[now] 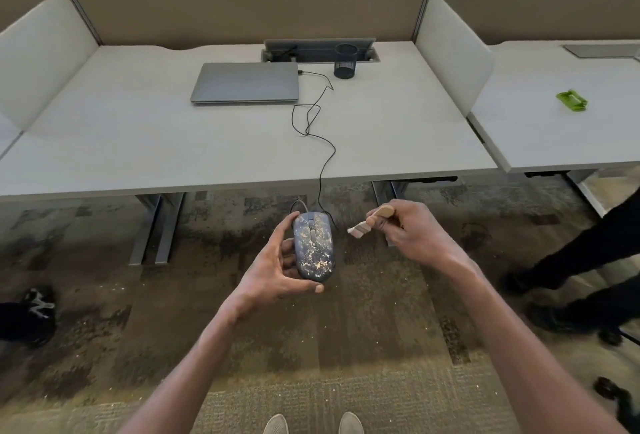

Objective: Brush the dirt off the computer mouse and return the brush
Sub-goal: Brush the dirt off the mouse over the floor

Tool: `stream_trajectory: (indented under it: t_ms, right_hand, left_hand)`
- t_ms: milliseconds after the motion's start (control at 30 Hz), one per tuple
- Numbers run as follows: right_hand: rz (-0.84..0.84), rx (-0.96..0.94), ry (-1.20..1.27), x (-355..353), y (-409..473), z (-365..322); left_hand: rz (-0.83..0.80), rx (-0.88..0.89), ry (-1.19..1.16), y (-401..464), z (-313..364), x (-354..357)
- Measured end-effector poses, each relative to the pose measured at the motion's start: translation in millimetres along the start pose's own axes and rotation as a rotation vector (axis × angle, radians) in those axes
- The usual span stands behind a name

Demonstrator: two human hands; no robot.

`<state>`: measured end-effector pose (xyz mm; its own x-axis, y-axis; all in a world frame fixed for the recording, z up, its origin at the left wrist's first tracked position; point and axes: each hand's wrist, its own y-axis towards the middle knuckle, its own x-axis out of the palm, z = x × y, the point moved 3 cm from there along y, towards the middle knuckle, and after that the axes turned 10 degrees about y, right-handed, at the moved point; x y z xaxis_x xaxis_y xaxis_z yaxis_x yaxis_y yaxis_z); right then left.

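My left hand (273,265) holds a dark wired computer mouse (314,247) out over the carpet, in front of the desk edge. Pale specks of dirt cover the mouse's top. Its black cable (320,142) runs up across the desk to a closed grey laptop (245,82). My right hand (407,227) grips a small brush with a wooden handle (383,211). The brush's pale bristles (358,229) point left and hover a short gap to the right of the mouse, not touching it.
A black mesh pen cup (345,61) stands at the back of the grey desk (138,142), by a cable tray. A green object (571,100) lies on the neighbouring desk. Another person's dark legs (581,260) stand at right; a dark shoe (33,309) is at left.
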<state>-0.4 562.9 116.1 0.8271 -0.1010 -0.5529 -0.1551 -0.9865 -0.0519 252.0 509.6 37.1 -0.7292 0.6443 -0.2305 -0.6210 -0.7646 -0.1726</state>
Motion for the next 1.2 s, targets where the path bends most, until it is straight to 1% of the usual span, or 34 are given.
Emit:
stream_trajectory:
  t_ms: [100, 267, 467, 600, 700, 833, 1200]
  right_hand:
    - [0.096, -0.060, 0.024, 1, -4, -10]
    - [0.180, -0.139, 0.093, 7, 0, -29]
    - [0.280, -0.150, 0.118, 18, 4, -44]
    - [0.317, -0.172, 0.215, 25, 6, -51]
    - [0.315, -0.216, 0.242, 30, 7, -59]
    - [0.272, -0.249, 0.224, 40, 12, -70]
    - [0.158, -0.227, 0.161, 59, 31, -76]
  left_hand:
    - [0.016, -0.029, 0.026, -4, -6, -6]
    - [0.051, -0.049, 0.041, -9, -14, -15]
    - [0.072, -0.075, 0.034, -14, -19, -23]
    - [0.090, -0.099, 0.050, -15, -20, -31]
    - [0.092, -0.099, 0.049, -16, -21, -37]
    - [0.083, -0.093, 0.031, -18, -23, -41]
    - [0.025, -0.058, -0.043, -18, -28, -43]
